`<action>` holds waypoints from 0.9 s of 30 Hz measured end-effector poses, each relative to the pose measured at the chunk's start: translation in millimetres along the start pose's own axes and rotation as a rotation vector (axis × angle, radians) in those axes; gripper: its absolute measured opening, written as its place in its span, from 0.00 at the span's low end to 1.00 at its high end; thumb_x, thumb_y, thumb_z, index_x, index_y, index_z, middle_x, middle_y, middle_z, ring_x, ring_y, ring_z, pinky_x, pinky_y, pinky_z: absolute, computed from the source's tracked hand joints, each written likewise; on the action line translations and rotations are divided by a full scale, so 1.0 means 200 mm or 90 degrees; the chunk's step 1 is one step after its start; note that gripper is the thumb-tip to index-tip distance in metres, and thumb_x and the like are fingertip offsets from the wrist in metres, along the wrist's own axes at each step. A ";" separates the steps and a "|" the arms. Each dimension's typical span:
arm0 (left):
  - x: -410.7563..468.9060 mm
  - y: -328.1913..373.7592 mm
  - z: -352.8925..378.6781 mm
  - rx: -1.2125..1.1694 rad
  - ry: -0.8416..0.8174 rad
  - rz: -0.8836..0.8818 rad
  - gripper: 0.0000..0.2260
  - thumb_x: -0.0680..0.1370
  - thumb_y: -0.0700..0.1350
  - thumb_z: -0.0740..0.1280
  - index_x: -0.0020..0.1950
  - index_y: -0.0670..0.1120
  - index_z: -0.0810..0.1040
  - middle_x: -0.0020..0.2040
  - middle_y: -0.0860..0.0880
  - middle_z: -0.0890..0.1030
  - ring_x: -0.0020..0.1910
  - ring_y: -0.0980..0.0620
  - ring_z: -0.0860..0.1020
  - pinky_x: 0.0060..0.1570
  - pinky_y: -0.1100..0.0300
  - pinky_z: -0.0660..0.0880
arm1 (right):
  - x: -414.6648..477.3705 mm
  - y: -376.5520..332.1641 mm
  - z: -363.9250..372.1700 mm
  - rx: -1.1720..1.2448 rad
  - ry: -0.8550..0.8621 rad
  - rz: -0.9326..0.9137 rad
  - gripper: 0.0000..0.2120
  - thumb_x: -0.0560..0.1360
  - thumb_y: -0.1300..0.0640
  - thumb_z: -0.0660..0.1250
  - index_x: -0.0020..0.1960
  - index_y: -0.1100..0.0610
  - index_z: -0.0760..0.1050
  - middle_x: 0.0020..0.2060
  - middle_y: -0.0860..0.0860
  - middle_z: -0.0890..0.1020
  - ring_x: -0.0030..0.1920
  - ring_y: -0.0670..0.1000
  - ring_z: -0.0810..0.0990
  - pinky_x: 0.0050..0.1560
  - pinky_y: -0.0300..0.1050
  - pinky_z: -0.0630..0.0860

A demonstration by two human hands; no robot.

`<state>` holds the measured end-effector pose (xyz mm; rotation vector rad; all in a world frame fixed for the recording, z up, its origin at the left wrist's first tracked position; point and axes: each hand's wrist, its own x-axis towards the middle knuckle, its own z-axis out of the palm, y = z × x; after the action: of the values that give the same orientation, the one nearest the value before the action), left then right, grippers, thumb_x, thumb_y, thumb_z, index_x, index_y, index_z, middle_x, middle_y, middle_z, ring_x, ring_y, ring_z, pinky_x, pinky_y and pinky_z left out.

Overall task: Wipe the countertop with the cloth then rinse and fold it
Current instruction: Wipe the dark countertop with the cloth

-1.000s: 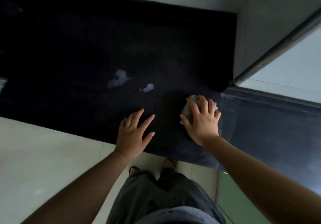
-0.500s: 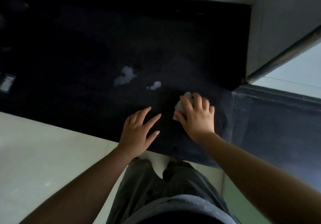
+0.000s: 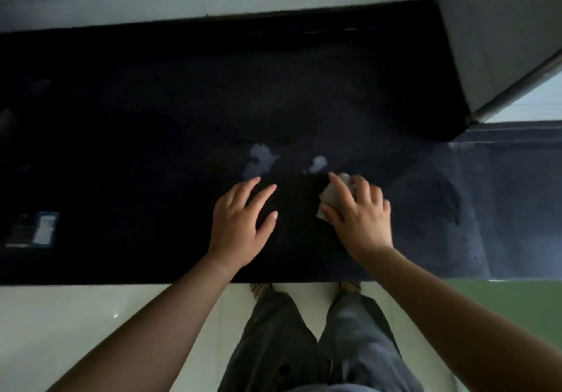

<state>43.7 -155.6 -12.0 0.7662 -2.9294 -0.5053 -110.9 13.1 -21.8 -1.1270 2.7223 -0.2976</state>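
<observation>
Cloth (image 3: 330, 197), pale and bunched into a small wad, lies on the dark table (image 3: 152, 148) under your right hand (image 3: 359, 218). Your fingers (image 3: 340, 191) are spread over the top of the cloth and press it down against the surface, so only its left and far edges show beyond them. Just beyond the cloth, almost at your fingertips, sits a small pale wet patch (image 3: 317, 164), and a larger wet patch (image 3: 261, 160) lies to the cloth's left, a little farther back. Left of the cloth, near but apart from it, your left hand (image 3: 240, 224) rests flat on the table with its fingers open and holding nothing. Right of the cloth the table shows a lighter, smeared sheen (image 3: 438, 197). Far to the cloth's left a small pale rectangular object (image 3: 45, 229) lies on the table; what it is cannot be told. Nearer you than the cloth, past the table's front edge, are your dark trousers (image 3: 304, 340) and the pale floor (image 3: 76, 330).
</observation>
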 end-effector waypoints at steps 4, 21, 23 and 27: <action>0.07 -0.24 -0.04 0.029 -0.009 -0.037 0.22 0.76 0.54 0.60 0.69 0.49 0.70 0.70 0.44 0.71 0.67 0.42 0.69 0.63 0.43 0.67 | -0.09 0.06 0.04 0.010 0.086 0.154 0.28 0.73 0.39 0.59 0.67 0.52 0.61 0.64 0.57 0.69 0.60 0.61 0.67 0.56 0.61 0.66; 0.12 -0.50 0.02 0.015 0.005 -0.084 0.26 0.76 0.57 0.54 0.72 0.49 0.65 0.74 0.46 0.65 0.72 0.45 0.63 0.70 0.40 0.56 | 0.19 -0.22 0.12 0.024 0.163 0.279 0.25 0.74 0.41 0.60 0.66 0.51 0.64 0.63 0.56 0.69 0.60 0.62 0.66 0.55 0.61 0.66; 0.12 -0.50 0.02 0.016 0.010 -0.084 0.26 0.76 0.57 0.55 0.72 0.49 0.65 0.74 0.47 0.66 0.72 0.45 0.64 0.70 0.40 0.57 | 0.40 -0.27 0.11 0.057 0.179 0.384 0.24 0.74 0.41 0.59 0.66 0.52 0.63 0.63 0.58 0.68 0.60 0.63 0.66 0.55 0.61 0.66; 0.12 -0.51 0.02 0.018 0.006 -0.081 0.25 0.76 0.57 0.56 0.71 0.49 0.66 0.73 0.47 0.66 0.71 0.45 0.64 0.69 0.40 0.58 | 0.44 -0.48 0.15 0.022 0.139 0.225 0.25 0.73 0.42 0.61 0.64 0.56 0.67 0.58 0.61 0.72 0.53 0.64 0.71 0.48 0.58 0.69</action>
<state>68.8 -249.4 -50.3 0.9597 -2.8981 -0.4697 -100.8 -119.6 -34.6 -0.6172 3.0236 -0.4324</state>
